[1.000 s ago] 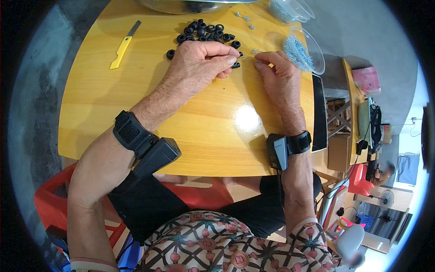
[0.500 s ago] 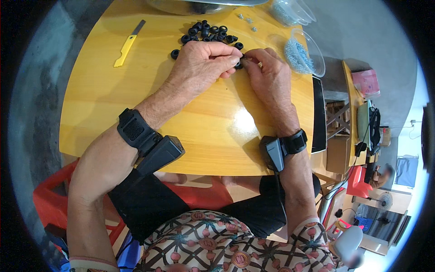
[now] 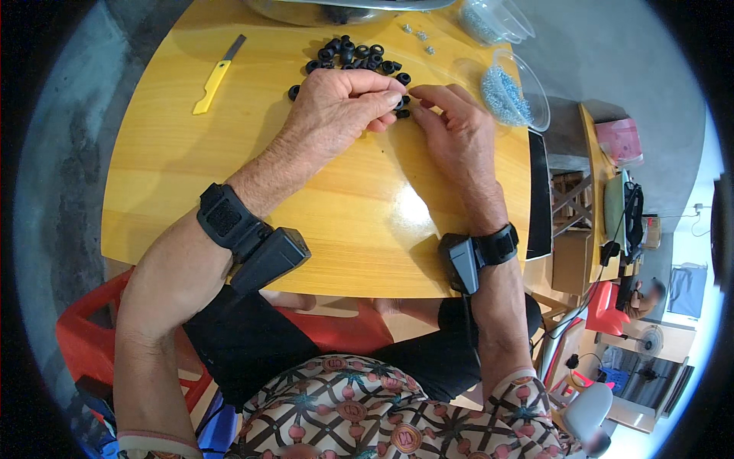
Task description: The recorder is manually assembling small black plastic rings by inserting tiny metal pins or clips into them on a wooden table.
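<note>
My left hand [image 3: 340, 103] is closed, thumb and forefinger pinching a small black ring-shaped part [image 3: 400, 102] that its fingertips partly cover. Close on the right is my right hand [image 3: 460, 134], with its thumb and forefinger bent together at the part's edge. What lies between those right fingertips is too small to make out. Beneath the part, another black piece [image 3: 403, 114] shows on the table. Just beyond my hands lies a loose pile of black ring-shaped parts [image 3: 348, 52], and a single one [image 3: 294, 92] sits beside my left hand.
A yellow-handled knife [image 3: 212, 86] lies at the left of the wooden table [image 3: 306, 252]. Clear tubs of small bluish pieces [image 3: 505, 96] stand at the right edge, with a few loose silvery pieces [image 3: 421, 35] nearby. A metal basin [image 3: 329, 11] is at the far edge.
My right fingertips have shifted slightly, and the small pale bit seen by the right thumb no longer shows. The left hand stays nearly still with its pinch.
</note>
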The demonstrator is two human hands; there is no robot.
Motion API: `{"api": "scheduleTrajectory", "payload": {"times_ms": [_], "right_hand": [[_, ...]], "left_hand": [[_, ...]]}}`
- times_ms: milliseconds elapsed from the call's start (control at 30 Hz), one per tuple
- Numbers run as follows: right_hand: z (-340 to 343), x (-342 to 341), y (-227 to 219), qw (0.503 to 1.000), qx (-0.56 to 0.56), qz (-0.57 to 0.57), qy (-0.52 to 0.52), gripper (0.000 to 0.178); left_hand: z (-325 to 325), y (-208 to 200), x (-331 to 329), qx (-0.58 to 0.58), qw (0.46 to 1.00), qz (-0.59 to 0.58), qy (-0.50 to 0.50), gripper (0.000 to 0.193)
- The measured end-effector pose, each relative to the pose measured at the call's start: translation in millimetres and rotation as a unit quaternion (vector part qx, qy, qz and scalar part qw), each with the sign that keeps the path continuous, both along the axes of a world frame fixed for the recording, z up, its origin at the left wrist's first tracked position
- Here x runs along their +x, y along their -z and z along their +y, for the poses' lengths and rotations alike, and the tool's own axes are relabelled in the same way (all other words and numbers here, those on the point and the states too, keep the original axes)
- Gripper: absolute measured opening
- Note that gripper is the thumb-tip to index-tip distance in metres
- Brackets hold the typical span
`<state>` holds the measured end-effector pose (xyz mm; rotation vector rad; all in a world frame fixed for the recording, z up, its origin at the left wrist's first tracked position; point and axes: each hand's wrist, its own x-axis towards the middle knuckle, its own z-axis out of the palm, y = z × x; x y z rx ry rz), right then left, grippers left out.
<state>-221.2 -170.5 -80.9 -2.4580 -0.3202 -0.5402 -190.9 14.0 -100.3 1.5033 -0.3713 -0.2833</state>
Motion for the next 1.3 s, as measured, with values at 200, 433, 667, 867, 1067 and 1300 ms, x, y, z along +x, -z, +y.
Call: {"api": "scheduleTrajectory", "payload": {"times_ms": [200, 433, 667, 867, 1067, 1300], "right_hand": [[0.3, 8.6, 7.0, 1.0, -0.012, -0.023, -0.016, 0.011], [4.1, 3.5, -0.5, 0.999, 0.018, -0.032, -0.004, 0.009], [3.1, -3.5, 1.4, 0.988, 0.156, 0.017, -0.007, 0.012], [0.0, -5.6, 2.6, 0.973, 0.221, 0.05, -0.031, 0.015], [3.0, -8.4, 3.1, 0.974, 0.219, 0.032, -0.041, 0.014], [4.7, -12.8, -0.5, 0.978, 0.198, 0.042, -0.043, 0.012]], "left_hand": [[-0.9, -1.1, -0.4, -0.016, 1.0, -0.006, 0.006, 0.028], [-0.1, -3.9, 0.0, -0.016, 1.0, 0.016, 0.013, 0.029], [4.0, -3.6, 2.8, -0.101, 0.99, 0.091, 0.047, 0.029], [3.5, -7.9, -0.3, -0.12, 0.986, 0.104, 0.048, 0.03], [5.7, -7.3, 1.0, -0.09, 0.99, 0.092, 0.051, 0.03], [6.5, -14.6, -2.1, -0.024, 0.996, 0.067, 0.046, 0.03]]}}
